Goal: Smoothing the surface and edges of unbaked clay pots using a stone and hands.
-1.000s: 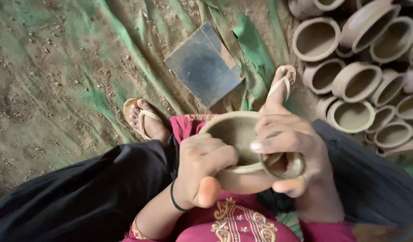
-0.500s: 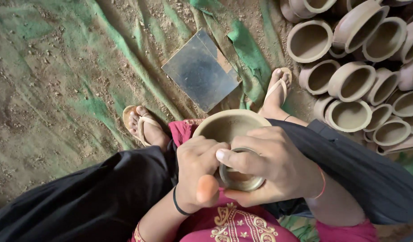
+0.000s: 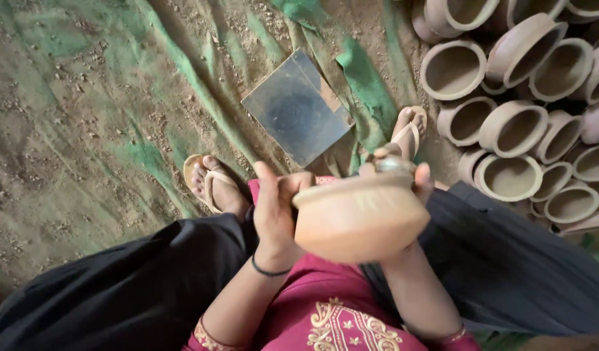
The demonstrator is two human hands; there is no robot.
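Between both hands, the clay bowl [image 3: 361, 218] lies tipped on its side, mouth facing away; the left hand [image 3: 273, 211] grips its near rim, the right hand [image 3: 407, 172] clasps the far edge.

Tan clay bowl [image 3: 361, 218], green tarp [image 3: 117, 97] — dirt-speckled, maroon tunic [image 3: 325, 305] with gold embroidery, black trousers [image 3: 104, 292]
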